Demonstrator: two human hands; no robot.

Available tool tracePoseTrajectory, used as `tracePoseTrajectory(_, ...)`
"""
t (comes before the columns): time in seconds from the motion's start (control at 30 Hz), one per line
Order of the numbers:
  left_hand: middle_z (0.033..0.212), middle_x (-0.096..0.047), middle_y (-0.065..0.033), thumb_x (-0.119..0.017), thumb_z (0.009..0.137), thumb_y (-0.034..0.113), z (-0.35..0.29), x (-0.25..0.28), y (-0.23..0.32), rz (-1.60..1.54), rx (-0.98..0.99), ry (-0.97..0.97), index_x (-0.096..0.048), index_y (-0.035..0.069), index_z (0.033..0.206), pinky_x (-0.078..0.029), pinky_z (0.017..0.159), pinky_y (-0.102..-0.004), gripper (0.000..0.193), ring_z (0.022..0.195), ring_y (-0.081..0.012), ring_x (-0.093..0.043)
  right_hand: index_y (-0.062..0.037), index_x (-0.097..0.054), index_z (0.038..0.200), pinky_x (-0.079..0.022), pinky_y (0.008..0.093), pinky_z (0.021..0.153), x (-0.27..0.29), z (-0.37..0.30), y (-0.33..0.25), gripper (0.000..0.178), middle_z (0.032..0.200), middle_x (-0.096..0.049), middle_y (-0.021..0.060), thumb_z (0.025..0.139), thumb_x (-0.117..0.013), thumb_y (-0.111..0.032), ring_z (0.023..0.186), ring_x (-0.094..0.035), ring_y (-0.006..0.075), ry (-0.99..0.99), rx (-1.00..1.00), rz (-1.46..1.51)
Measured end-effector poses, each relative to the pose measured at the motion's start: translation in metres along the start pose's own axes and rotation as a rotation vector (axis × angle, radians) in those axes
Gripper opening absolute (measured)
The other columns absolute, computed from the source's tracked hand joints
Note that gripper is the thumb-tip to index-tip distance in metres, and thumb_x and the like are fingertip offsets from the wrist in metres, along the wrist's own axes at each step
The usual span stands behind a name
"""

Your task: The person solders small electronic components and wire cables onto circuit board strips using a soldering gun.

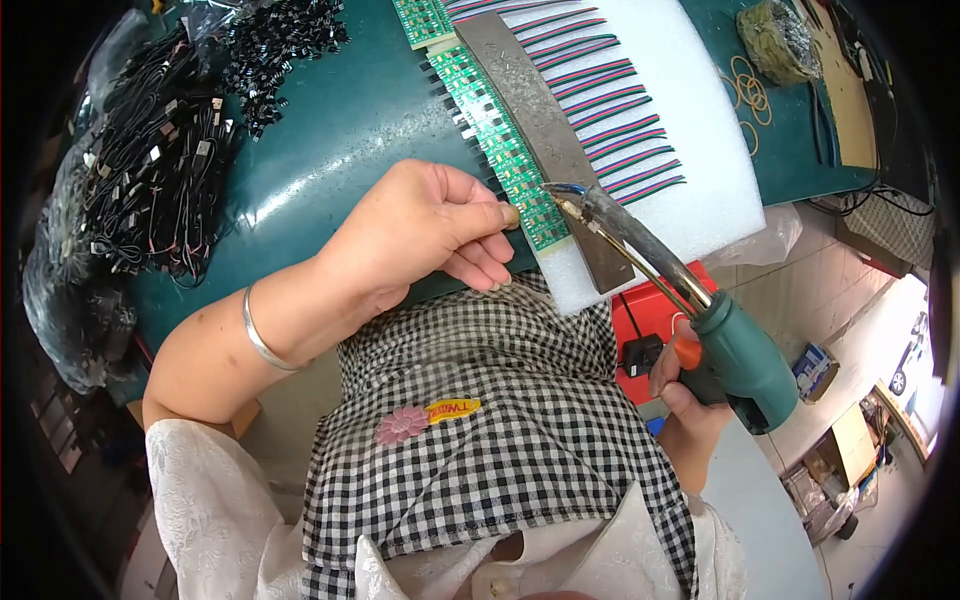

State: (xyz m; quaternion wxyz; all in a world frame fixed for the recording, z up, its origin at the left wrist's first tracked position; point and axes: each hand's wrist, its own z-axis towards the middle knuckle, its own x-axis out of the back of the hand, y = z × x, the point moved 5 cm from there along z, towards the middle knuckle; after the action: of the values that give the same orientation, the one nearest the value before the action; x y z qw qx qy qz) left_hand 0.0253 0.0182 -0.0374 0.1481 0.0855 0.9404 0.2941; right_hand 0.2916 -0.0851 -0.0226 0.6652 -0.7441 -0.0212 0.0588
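Note:
My left hand (430, 225) is at the near left edge of a green circuit board strip (485, 115). Its thumb and forefinger are pinched together there; what lies between them, if anything, is too small to make out. Small black connectors line the board's left edge. In my right hand (690, 395) is a green soldering gun (745, 355) with an orange trigger, partly hiding the fingers. Its tip reaches over the board, just right of my left fingertips. A dark flat bar (545, 130) lies along the board, across several multicoloured ribbon wires (605, 75).
White foam (700, 170) lies under the wires on the green table (330, 130). Black cables (165, 190) and small black connectors (275, 55) are heaped at the left. Rubber bands (750, 90) and a solder-spattered tub (778, 42) sit at the far right.

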Motion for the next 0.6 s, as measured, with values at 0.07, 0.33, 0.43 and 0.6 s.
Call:
tracePoseTrajectory(0.07,0.071,-0.063,-0.0099,-0.060,0.087,0.014,0.000,0.000,0.002,0.011,-0.023,0.005,-0.059,-0.003,0.081,-0.054,0.053,-0.0230,0.019,0.060,-0.0159,-0.064,0.0100,-0.049,0.116,-0.043,0.0246,0.046,-0.002,0.001,0.000,0.061,0.062,-0.050,0.0069,0.065,-0.075,-0.011,0.052,-0.050,0.0157,0.010,-0.048,0.009)
tracePoseTrajectory(0.33,0.071,-0.063,-0.0099,-0.060,0.088,0.016,0.000,0.001,0.001,0.033,-0.026,0.011,-0.059,-0.003,0.081,-0.054,0.054,-0.0232,0.020,0.060,-0.0160,-0.064,0.0094,-0.049,0.114,-0.043,0.0250,0.047,-0.002,-0.001,0.004,0.060,0.063,-0.050,0.0069,0.064,-0.076,-0.012,0.053,-0.051,0.0157,0.029,-0.096,0.091)
tracePoseTrajectory(0.43,0.070,-0.063,-0.0099,-0.060,0.088,0.016,0.000,0.002,0.000,0.037,-0.033,0.009,-0.059,-0.003,0.081,-0.054,0.054,-0.0231,0.020,0.060,-0.0160,-0.064,0.0091,-0.050,0.113,-0.043,0.0251,0.047,0.001,-0.003,0.006,0.059,0.063,-0.051,0.0074,0.064,-0.076,-0.012,0.053,-0.051,0.0159,0.047,-0.116,0.058)
tracePoseTrajectory(0.6,0.070,-0.063,-0.0097,-0.060,0.088,0.016,0.000,0.001,0.001,0.039,-0.041,0.006,-0.059,-0.003,0.081,-0.054,0.054,-0.0228,0.020,0.059,-0.0158,-0.064,0.0086,-0.052,0.111,-0.043,0.0251,0.048,0.005,-0.006,0.010,0.058,0.065,-0.052,0.0080,0.063,-0.076,-0.014,0.053,-0.052,0.0163,0.059,-0.119,0.019)
